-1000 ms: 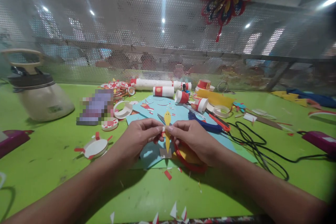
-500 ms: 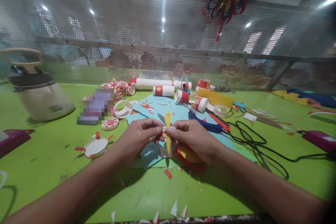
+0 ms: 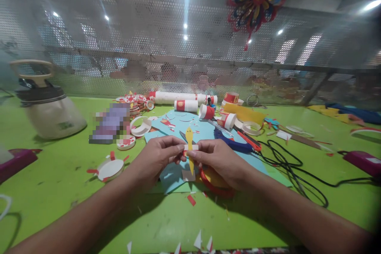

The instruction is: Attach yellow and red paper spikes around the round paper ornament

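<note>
A small yellow paper cutout with two dark dots near its rounded top and a pointed lower end stands upright between my hands. Across its middle runs a short white paper strip with some red and yellow below it. My left hand pinches the strip's left end between thumb and fingers. With thumb and fingers closed, my right hand grips the cutout and strip from the right. Behind and below them lie scissors with red handles, partly covered by my right hand, on blue paper sheets.
A blue glue gun and an orange-handled cutter lie to the right, near black cable. Paper cups lie behind. To the left are a cut cup base, a blurred phone-like object and a large jug.
The whole view has shifted slightly downward in the picture. Both hands keep their hold on the cutout and strip, which have barely moved.
</note>
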The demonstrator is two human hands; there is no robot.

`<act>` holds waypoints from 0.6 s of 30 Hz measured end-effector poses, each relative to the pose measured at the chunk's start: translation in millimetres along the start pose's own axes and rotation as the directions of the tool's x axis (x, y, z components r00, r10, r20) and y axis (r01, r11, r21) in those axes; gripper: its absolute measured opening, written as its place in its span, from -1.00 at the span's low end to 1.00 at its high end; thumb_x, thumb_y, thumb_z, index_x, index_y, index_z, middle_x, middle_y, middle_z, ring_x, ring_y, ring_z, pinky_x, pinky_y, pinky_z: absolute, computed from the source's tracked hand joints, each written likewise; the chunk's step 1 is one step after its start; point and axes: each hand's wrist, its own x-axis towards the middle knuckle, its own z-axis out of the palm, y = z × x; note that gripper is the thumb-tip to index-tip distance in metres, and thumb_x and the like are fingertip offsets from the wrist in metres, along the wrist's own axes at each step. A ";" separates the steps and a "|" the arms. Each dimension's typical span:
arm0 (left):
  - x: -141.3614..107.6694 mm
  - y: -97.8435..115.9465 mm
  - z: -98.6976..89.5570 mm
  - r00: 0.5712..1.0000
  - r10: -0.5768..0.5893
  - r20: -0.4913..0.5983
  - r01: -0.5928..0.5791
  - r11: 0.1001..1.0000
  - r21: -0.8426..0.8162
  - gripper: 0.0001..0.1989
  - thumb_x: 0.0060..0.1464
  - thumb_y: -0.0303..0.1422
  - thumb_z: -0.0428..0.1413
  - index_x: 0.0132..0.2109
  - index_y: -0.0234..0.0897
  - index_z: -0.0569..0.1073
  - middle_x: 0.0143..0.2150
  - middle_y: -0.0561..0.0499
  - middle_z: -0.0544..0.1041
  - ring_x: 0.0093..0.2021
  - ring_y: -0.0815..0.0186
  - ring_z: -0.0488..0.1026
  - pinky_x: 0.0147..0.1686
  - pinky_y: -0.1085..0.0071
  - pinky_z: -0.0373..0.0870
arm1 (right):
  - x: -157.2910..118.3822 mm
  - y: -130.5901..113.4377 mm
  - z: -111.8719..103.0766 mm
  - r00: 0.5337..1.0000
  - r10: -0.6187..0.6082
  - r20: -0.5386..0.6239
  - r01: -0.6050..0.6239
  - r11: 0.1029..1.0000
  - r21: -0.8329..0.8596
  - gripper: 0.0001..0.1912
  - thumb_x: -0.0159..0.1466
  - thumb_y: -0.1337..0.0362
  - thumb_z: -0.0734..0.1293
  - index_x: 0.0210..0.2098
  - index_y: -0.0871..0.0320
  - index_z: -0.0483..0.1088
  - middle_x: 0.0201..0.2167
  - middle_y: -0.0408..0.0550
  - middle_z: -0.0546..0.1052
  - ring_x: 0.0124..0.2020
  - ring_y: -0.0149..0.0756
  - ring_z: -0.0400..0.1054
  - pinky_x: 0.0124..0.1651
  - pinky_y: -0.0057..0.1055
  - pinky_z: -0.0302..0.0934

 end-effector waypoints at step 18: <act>-0.2 3.5 -5.0 0.994 0.086 -0.075 -0.088 0.996 -0.029 -0.90 -0.06 -0.40 0.18 -0.38 -0.37 0.48 -0.47 0.01 0.44 -0.44 0.40 0.33 -0.38 0.43 0.21 | -0.5 8.5 3.7 0.998 0.026 0.050 -0.028 0.999 0.042 -0.65 0.01 0.06 0.44 -0.58 0.25 0.38 -0.67 -0.19 0.34 -0.60 -0.48 0.16 -0.48 -0.47 0.05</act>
